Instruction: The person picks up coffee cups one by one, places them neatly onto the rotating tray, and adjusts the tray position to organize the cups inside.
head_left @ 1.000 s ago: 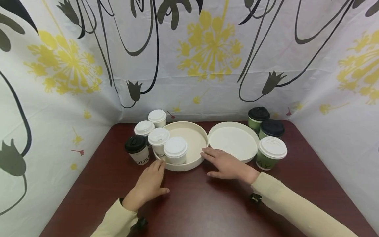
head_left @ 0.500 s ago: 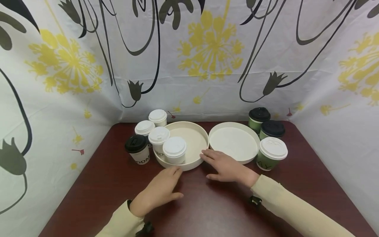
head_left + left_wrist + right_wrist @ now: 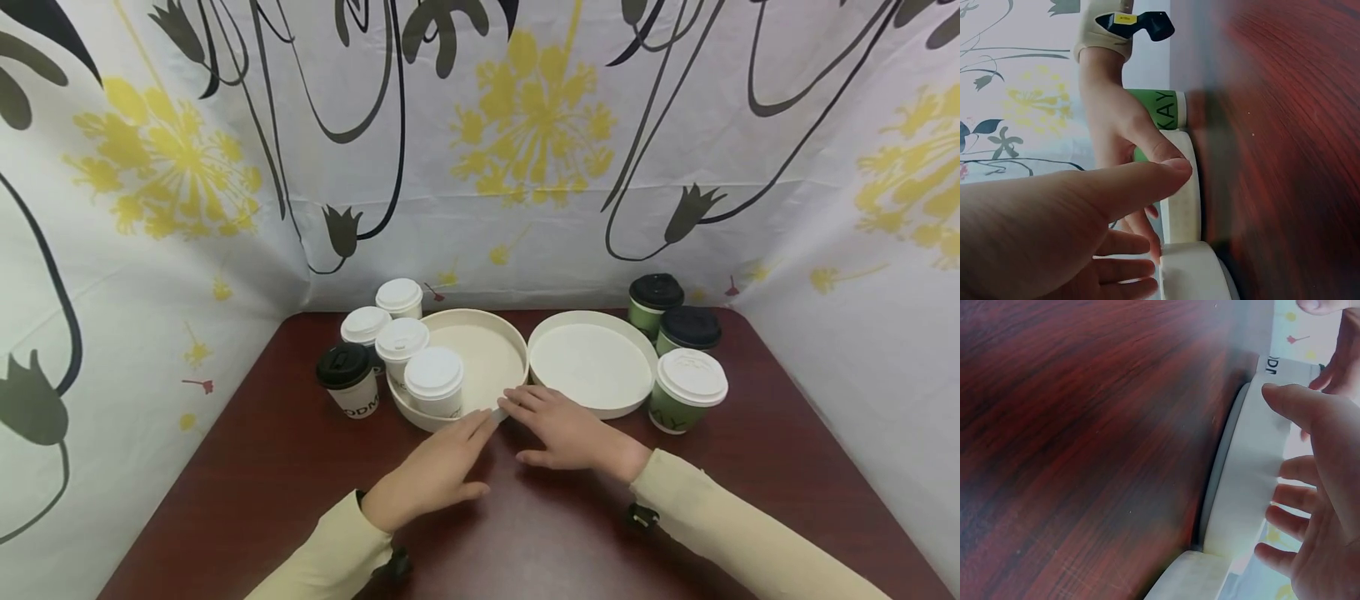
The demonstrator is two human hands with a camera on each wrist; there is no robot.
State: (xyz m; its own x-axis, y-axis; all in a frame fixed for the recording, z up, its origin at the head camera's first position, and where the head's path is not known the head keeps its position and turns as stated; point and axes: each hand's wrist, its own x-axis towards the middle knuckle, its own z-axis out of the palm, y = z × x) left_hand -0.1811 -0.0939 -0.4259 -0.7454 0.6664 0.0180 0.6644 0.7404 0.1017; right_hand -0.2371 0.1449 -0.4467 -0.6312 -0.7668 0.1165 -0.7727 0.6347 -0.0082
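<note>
Two round shallow trays stand side by side in the head view: a cream tray [image 3: 491,354] on the left and a whiter tray [image 3: 592,367] on the right. A white-lidded paper cup [image 3: 435,382] and a second white-lidded cup [image 3: 402,340] stand in the cream tray's left part. My left hand [image 3: 431,473] has its straight fingertips at that tray's front wall [image 3: 1244,469]. Beside it, the fingers of my right hand [image 3: 570,429] rest at the tray's front right rim. The two hands' fingertips are close together. Neither hand grips a cup.
Left of the trays stand a black-lidded white cup [image 3: 348,381] and two white-lidded cups. On the right are a white-lidded green cup [image 3: 686,392] and two black-lidded green cups. A patterned cloth [image 3: 480,208] hangs behind the dark red table [image 3: 247,500].
My left hand has slid right along the cream tray's front, towards my right hand. The front cup in that tray has shifted slightly left. My right hand has barely moved.
</note>
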